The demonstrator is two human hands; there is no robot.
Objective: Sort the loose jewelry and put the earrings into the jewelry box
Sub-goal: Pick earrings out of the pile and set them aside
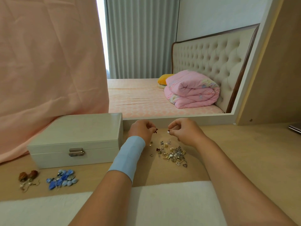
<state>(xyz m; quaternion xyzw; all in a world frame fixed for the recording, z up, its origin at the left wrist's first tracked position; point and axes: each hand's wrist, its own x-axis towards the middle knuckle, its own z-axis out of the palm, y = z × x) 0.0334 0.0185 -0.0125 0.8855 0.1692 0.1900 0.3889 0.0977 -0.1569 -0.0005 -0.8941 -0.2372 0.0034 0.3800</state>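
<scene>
A white jewelry box (76, 139) with a metal clasp stands closed on the wooden table at the left. My left hand (142, 130), with a blue band on its wrist, pinches a small dark red earring (156, 130) just right of the box. My right hand (184, 131) pinches a small pearl earring (168, 131) a little to the right of it. Below both hands lies a loose pile of gold and silver jewelry (173, 154). A blue bead cluster (62, 178) and brown drop earrings (28, 176) lie in front of the box.
A mirror (171, 54) leans at the table's back edge and reflects a bed. Pink cloth (48, 62) hangs behind the box. A white padded surface (162, 204) runs along the near edge. A dark flat object (295, 128) sits at the far right.
</scene>
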